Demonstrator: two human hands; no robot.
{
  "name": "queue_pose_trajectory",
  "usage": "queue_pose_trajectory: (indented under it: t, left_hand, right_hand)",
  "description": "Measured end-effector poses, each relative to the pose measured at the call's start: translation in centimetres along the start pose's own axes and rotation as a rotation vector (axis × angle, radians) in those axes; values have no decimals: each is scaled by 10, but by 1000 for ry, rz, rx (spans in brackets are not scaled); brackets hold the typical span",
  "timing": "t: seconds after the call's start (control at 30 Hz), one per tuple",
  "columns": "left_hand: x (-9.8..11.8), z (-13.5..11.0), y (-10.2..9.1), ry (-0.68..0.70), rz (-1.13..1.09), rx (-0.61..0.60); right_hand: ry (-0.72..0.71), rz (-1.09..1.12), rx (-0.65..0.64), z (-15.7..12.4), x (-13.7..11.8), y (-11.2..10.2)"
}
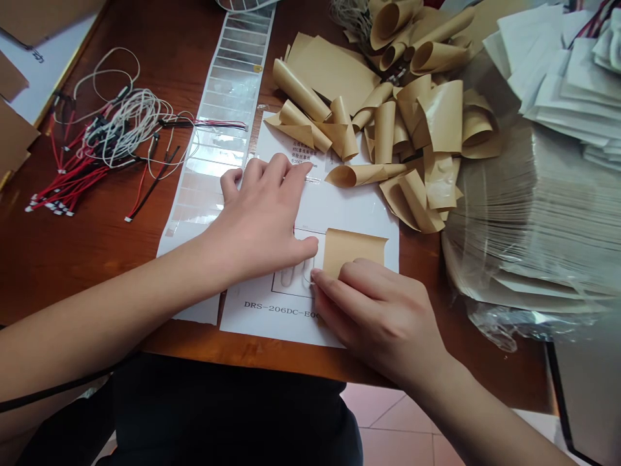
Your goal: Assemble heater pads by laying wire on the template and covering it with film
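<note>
My left hand (262, 220) lies flat with spread fingers on a white printed sheet (272, 323) marked "DRS-206DC-E0", its fingertips near the sheet's top edge. My right hand (373, 310) grips the lower edge of a tan backing paper (354, 251), which still lies on the sheet. Beside the paper's left edge, a thin outlined rectangle on the sheet holds pale, rounded strips (295, 275). My right fingers partly hide these strips. Curled tan backing papers (402, 123) lie heaped just above the white sheet.
A silvery label strip (218, 110) runs along the sheet's left side on the wooden table (97, 278). Red, black and white wire leads (111, 142) lie further left. A plastic-wrapped stack of sheets (524, 220) and white papers (567, 77) fill the right.
</note>
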State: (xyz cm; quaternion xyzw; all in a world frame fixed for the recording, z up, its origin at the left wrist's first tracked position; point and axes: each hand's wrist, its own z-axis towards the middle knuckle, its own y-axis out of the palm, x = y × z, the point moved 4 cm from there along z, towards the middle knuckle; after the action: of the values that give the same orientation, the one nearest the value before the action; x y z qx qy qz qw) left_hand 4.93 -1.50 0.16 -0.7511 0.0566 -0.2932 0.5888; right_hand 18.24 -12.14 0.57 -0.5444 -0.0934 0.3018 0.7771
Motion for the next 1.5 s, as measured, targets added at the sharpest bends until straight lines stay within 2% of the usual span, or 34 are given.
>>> queue_pose_trajectory:
  t: [0.37, 0.6, 0.93, 1.2, 1.3, 1.5]
  left_hand:
    - [-2, 1, 2, 3, 1, 15]
    - [-2, 1, 1, -1, 5, 1]
    - [-1, 1, 1, -5, 11, 10]
    - [-1, 1, 1, -8, 22, -1]
    - [-1, 1, 1, -7, 20, 4]
    - [-1, 2, 2, -14, 11, -2]
  right_hand:
    - [24, 15, -44, -4, 0, -3]
    - [29, 36, -13, -8, 2, -5]
    - [-60, 65, -27, -8, -2, -4]
    - [-60, 78, -9, -8, -3, -3]
    - [-6, 160, -48, -6, -2, -5]
    - [230, 311, -186, 2, 1, -4]
